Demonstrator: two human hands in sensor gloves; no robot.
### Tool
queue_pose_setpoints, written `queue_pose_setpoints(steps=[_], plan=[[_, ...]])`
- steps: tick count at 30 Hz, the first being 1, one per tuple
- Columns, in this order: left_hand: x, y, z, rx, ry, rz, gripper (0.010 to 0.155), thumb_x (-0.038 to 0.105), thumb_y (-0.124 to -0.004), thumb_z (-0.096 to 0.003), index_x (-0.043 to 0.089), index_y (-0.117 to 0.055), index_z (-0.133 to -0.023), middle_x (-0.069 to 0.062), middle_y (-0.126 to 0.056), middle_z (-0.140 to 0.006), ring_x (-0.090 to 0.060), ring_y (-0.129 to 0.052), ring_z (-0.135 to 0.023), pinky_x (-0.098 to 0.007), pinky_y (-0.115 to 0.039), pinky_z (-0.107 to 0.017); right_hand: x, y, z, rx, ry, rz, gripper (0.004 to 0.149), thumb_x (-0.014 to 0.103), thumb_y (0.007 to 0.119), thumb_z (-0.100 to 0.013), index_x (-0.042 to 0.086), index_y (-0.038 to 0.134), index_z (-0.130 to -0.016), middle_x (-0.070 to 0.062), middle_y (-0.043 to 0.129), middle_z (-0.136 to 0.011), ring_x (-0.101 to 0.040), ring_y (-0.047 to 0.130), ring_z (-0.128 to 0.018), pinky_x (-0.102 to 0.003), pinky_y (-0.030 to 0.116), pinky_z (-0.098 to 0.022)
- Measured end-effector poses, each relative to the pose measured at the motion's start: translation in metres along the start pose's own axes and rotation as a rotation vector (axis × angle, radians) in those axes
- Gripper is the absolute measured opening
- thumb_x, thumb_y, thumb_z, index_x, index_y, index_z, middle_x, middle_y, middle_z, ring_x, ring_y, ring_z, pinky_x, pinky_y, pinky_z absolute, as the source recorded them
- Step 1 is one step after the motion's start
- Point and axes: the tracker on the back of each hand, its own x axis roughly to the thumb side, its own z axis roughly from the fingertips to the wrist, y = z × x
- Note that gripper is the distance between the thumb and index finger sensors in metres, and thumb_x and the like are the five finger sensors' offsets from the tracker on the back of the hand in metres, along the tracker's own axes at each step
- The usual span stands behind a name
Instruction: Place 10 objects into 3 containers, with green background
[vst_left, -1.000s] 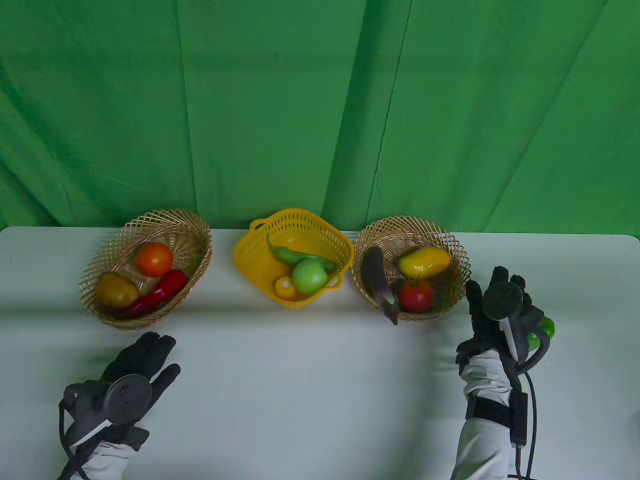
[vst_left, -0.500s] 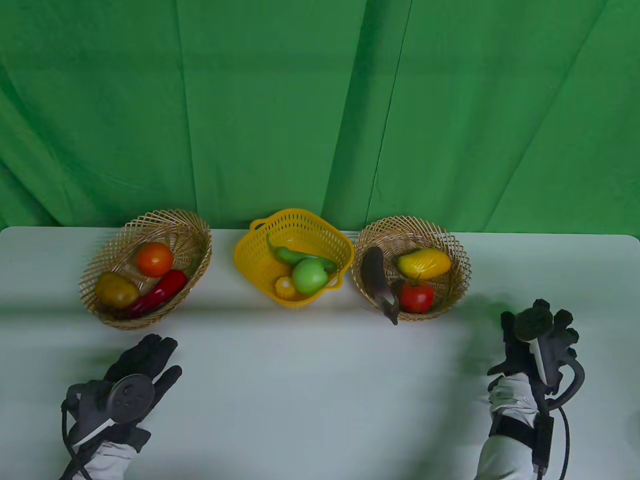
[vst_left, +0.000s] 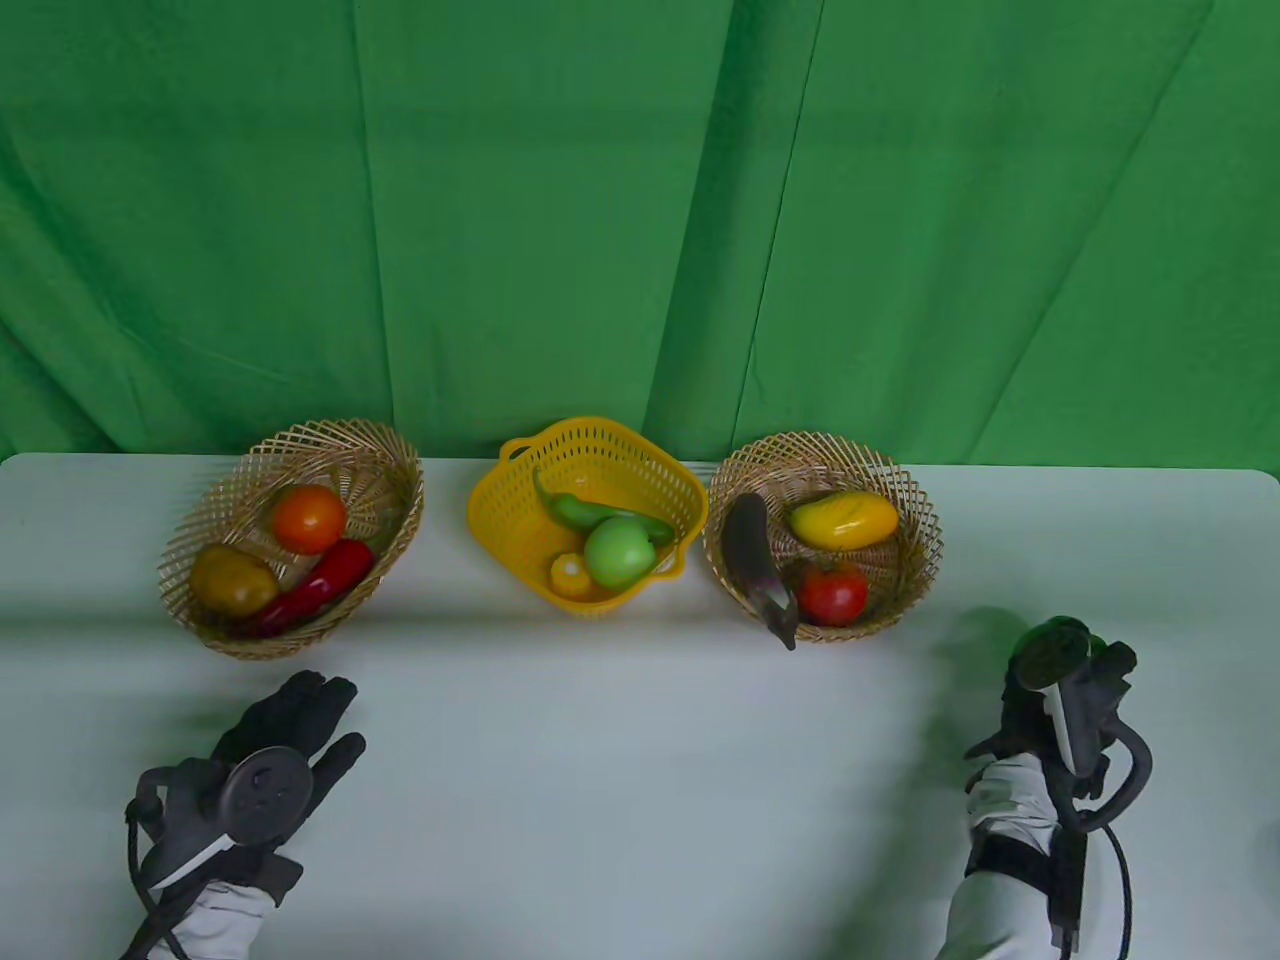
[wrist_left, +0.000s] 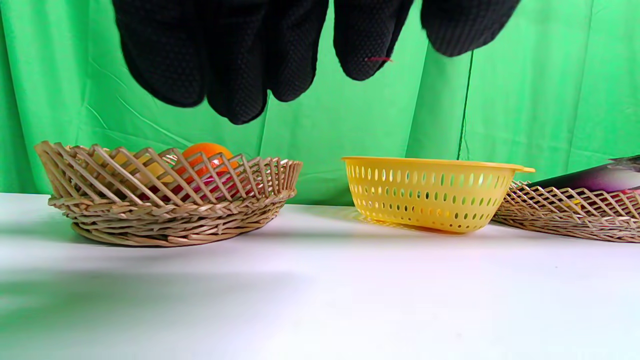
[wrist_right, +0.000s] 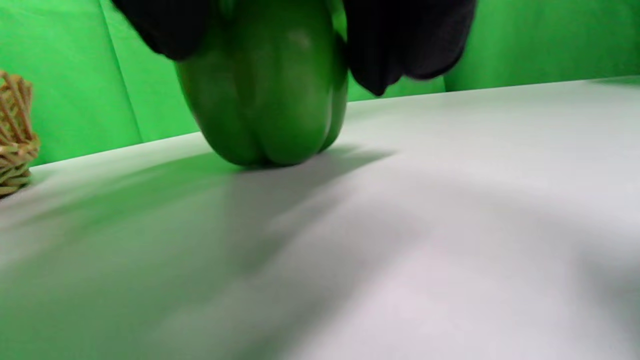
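Note:
My right hand (vst_left: 1085, 668) grips a green bell pepper (wrist_right: 265, 90) from above, at the table's right side, right of and nearer than the right wicker basket (vst_left: 905, 475). In the right wrist view my black fingers (wrist_right: 405, 45) wrap its top and its bottom is at the table surface. In the table view the hand and tracker hide the pepper. My left hand (vst_left: 300, 725) lies open and empty on the table in front of the left wicker basket (vst_left: 400, 470). A yellow plastic basket (vst_left: 600, 427) stands between the two.
The left basket holds an orange tomato (vst_left: 309, 518), a potato (vst_left: 232, 579) and a red chili (vst_left: 318, 585). The yellow one holds a green chili (vst_left: 572, 509), a green apple (vst_left: 618, 552) and a small yellow fruit (vst_left: 570, 574). The right holds an eggplant (vst_left: 755, 560), a mango (vst_left: 845, 518) and a red tomato (vst_left: 833, 594).
My right hand has moved from beside the right basket back and to the right, come over the green pepper and taken hold of it. The left hand has barely moved.

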Motion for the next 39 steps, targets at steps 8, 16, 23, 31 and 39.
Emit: queue_pose_setpoints(steps=[8,16,23,31,39], plan=[[0.000,-0.001,0.000,0.001,0.000,0.001,0.062,0.058,-0.061,-0.0563,0.032,-0.059,-0.112,-0.014,-0.072,-0.113,-0.037,-0.086,-0.096,-0.054,-0.076,-0.062,0.010,-0.011,-0.001,-0.006,-0.010,0.106,0.063,0.039,0.071,-0.056,0.020,0.045,-0.110,-0.032,0.035,-0.117,-0.046,0.075,-0.090,-0.053,0.069,-0.071],[-0.001,-0.001,0.000,0.007,0.001,0.001,0.062,0.058,-0.061,-0.0562,0.032,-0.059,-0.112,-0.014,-0.072,-0.113,-0.037,-0.086,-0.095,-0.054,-0.076,-0.062,0.014,-0.019,0.000,0.031,-0.032,0.091,0.060,0.038,0.073,-0.055,0.020,0.049,-0.108,-0.032,0.040,-0.116,-0.047,0.074,-0.090,-0.054,0.068,-0.071],[-0.002,-0.001,0.000,0.018,-0.002,0.004,0.062,0.058,-0.061,-0.0563,0.032,-0.059,-0.112,-0.014,-0.072,-0.113,-0.037,-0.086,-0.095,-0.054,-0.076,-0.062,0.030,-0.028,0.009,-0.015,-0.093,0.061,0.058,0.036,0.072,-0.055,0.019,0.051,-0.106,-0.032,0.043,-0.115,-0.046,0.075,-0.090,-0.052,0.069,-0.071],[-0.005,0.000,0.000,0.034,0.003,0.010,0.062,0.058,-0.061,-0.0561,0.032,-0.059,-0.112,-0.014,-0.072,-0.113,-0.037,-0.086,-0.095,-0.054,-0.076,-0.062,0.049,-0.050,0.041,-0.085,-0.299,-0.149,0.051,0.033,0.070,-0.057,0.021,0.055,-0.105,-0.031,0.047,-0.114,-0.044,0.078,-0.090,-0.051,0.071,-0.070],[-0.005,-0.001,0.001,0.031,0.000,0.007,0.062,0.058,-0.061,-0.0561,0.032,-0.059,-0.112,-0.014,-0.072,-0.113,-0.037,-0.086,-0.095,-0.054,-0.076,-0.062,0.081,-0.073,0.054,-0.146,-0.383,-0.208,0.048,0.032,0.068,-0.058,0.020,0.056,-0.104,-0.029,0.051,-0.113,-0.042,0.079,-0.089,-0.050,0.072,-0.069]])
